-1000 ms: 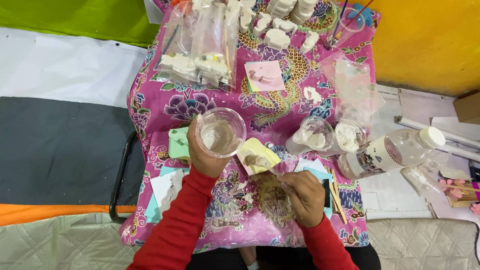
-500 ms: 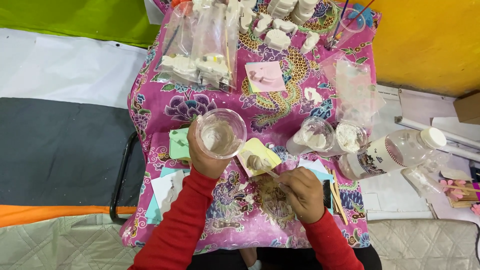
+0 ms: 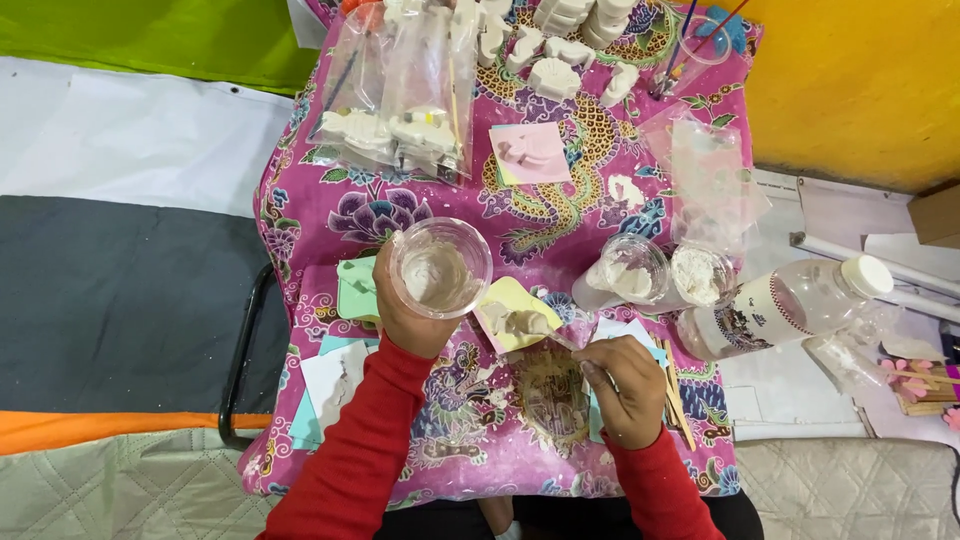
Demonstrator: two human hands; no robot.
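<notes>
A small counter (image 3: 300,210) is wearing a magenta cloth printed with flowers and a dragon. Lying on it are clear bags of white cast figures (image 3: 395,130), loose white casts (image 3: 555,75) at the far edge, a pink mould (image 3: 530,153), a yellow mould (image 3: 515,315), and two clear cups of white powder (image 3: 660,275). A plastic bottle (image 3: 790,305) is lying on its side at the right edge, and wooden sticks (image 3: 676,395) are resting near the front.
</notes>
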